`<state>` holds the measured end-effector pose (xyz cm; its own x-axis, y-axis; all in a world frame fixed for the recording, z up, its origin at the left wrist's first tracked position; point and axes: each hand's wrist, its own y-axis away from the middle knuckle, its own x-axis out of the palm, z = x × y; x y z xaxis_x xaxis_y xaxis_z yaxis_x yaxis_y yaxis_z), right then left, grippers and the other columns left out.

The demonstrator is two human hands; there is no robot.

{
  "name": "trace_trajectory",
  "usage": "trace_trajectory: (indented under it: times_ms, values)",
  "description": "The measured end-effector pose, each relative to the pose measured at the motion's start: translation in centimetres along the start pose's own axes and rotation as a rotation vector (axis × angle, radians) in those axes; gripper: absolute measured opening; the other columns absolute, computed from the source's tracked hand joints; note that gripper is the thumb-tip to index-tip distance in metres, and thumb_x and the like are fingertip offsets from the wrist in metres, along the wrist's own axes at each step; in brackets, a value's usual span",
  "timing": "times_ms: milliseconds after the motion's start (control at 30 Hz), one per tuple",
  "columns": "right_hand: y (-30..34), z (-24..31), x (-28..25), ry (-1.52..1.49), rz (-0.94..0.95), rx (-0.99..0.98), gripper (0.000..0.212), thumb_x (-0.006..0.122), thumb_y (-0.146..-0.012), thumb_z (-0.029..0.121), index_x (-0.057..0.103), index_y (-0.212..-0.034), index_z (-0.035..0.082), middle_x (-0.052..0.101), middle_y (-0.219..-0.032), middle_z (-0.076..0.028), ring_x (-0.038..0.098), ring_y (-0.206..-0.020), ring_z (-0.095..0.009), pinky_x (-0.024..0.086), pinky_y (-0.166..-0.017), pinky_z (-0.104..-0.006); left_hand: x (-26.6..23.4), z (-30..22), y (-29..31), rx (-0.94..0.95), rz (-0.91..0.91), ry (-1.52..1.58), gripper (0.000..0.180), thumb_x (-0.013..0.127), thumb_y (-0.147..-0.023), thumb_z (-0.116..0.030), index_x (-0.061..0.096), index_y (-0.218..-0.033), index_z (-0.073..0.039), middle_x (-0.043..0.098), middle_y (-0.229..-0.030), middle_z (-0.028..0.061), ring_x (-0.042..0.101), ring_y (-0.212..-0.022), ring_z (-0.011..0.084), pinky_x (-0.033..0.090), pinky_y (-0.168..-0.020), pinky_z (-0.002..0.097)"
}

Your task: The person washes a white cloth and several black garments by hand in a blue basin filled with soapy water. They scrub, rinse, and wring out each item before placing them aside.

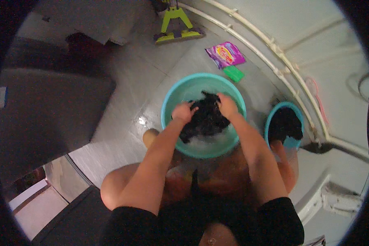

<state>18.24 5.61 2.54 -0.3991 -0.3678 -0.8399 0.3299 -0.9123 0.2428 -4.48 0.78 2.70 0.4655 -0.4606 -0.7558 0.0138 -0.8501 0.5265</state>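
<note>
A round turquoise basin (167,96) stands on the floor between my knees, with a dark, wet-looking black cloth (207,119) bunched up in cloudy, sudsy water (205,143). My left hand (183,112) grips the cloth's left side, its thumb pointing inward. On the far right side of the bundle, my right hand (227,105) is closed on the same cloth. Some fingertips of both hands are hidden in the folds. What kind of garment the cloth is, I cannot tell.
Beyond the basin lie a purple packet (226,55) and a green bar-shaped block (233,74). A smaller blue basin (268,123) holding dark cloth stands at right. A yellow-green mop head (179,37) rests at the back. White pipes (270,43) run along the wall; a grey cabinet (57,110) stands left.
</note>
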Motion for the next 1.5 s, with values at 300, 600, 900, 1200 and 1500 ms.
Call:
trace_trajectory:
  times_ms: [300, 600, 900, 1200, 1500]
  values:
    - [6.7, 0.1, -9.1, -0.086, -0.081, -0.02, 0.031, 0.059, -0.087, 0.012, 0.055, -0.118, 0.007, 0.062, -0.105, -0.023, 0.058, -0.101, -0.042, 0.047, -0.085, -0.0461, -7.3, -6.6, 9.8, 0.081, -0.051, -0.06, 0.043, 0.052, -0.091, -0.048, 0.066, -0.109, -0.013, 0.066, -0.104, 0.0135, 0.062, -0.098, 0.0355, 0.05, -0.084, 0.0461]
    - [7.1, 3.1, -15.5, -0.222, -0.261, -0.188, 0.031, 0.057, -0.083, 0.005, 0.061, -0.113, 0.012, 0.063, -0.108, -0.019, 0.06, -0.101, -0.038, 0.047, -0.086, -0.0451, -14.7, -8.6, 15.4, 0.267, -0.31, -0.181, 0.048, 0.053, -0.09, -0.051, 0.069, -0.095, -0.007, 0.066, -0.089, 0.0207, 0.063, -0.085, 0.0388, 0.05, -0.076, 0.0481]
    - [7.2, 3.0, -20.6, -0.442, -0.288, -0.176, 0.029, 0.066, -0.078, 0.013, 0.065, -0.106, 0.005, 0.066, -0.099, -0.016, 0.063, -0.094, -0.031, 0.048, -0.085, -0.0379, -20.7, -12.7, 19.4, 0.41, -0.406, -0.281, 0.053, 0.054, -0.086, -0.057, 0.071, -0.087, -0.007, 0.066, -0.082, 0.0172, 0.064, -0.08, 0.0374, 0.051, -0.069, 0.0471]
    - [8.2, 4.9, -17.7, 0.037, 0.1, -0.161, 0.049, 0.07, -0.07, 0.01, 0.059, -0.118, 0.006, 0.063, -0.111, -0.016, 0.059, -0.106, -0.031, 0.046, -0.093, -0.0378, -20.0, -13.7, 15.9, 0.402, -0.452, 0.08, 0.051, 0.062, -0.08, -0.056, 0.072, -0.085, -0.006, 0.067, -0.082, 0.0169, 0.064, -0.08, 0.0374, 0.052, -0.071, 0.0459]
    - [8.1, 14.0, -19.5, -0.538, 0.083, -0.312, 0.062, 0.076, -0.068, 0.018, 0.054, -0.124, 0.0, 0.063, -0.112, -0.014, 0.061, -0.103, -0.023, 0.045, -0.094, -0.034, -20.5, -14.5, 15.8, 0.592, -0.513, 0.347, 0.047, 0.074, -0.07, -0.052, 0.072, -0.082, -0.006, 0.067, -0.078, 0.0164, 0.066, -0.075, 0.0309, 0.051, -0.069, 0.0406]
